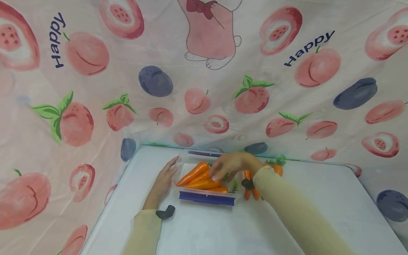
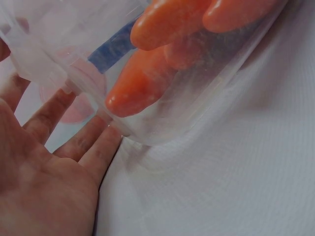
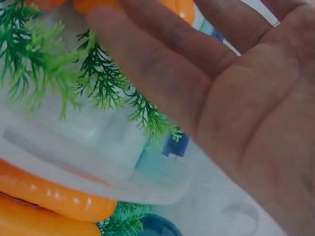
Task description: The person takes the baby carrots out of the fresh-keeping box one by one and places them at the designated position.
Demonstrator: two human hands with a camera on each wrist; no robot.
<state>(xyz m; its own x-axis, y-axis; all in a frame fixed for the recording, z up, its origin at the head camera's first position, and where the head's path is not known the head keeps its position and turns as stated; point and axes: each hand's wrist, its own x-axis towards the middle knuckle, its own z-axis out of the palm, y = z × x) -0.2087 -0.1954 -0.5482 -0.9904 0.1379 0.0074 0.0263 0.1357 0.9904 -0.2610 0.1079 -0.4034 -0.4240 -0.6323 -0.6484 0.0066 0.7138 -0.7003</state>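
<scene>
A clear plastic container (image 2: 197, 110) with blue latches (image 1: 207, 198) holds several orange carrots (image 1: 192, 174) with green feathery tops (image 3: 106, 78). Against the container's left side rests my left hand (image 1: 163, 180), its fingers stretched out and touching the outer wall. My right hand (image 1: 234, 164) reaches over the right part of the container from above, fingers extended down to the carrots. Nothing shows pinched between those fingers, though the fingertips are partly cut off in the right wrist view. The carrots inside lie side by side, tips toward the left.
More carrots (image 1: 256, 194) lie on the white table (image 1: 204, 230) just right of the container, partly hidden by the right wrist. Their green tops (image 1: 280, 160) point to the back. A fruit-print cloth (image 1: 197, 78) hangs behind and along the sides of the table.
</scene>
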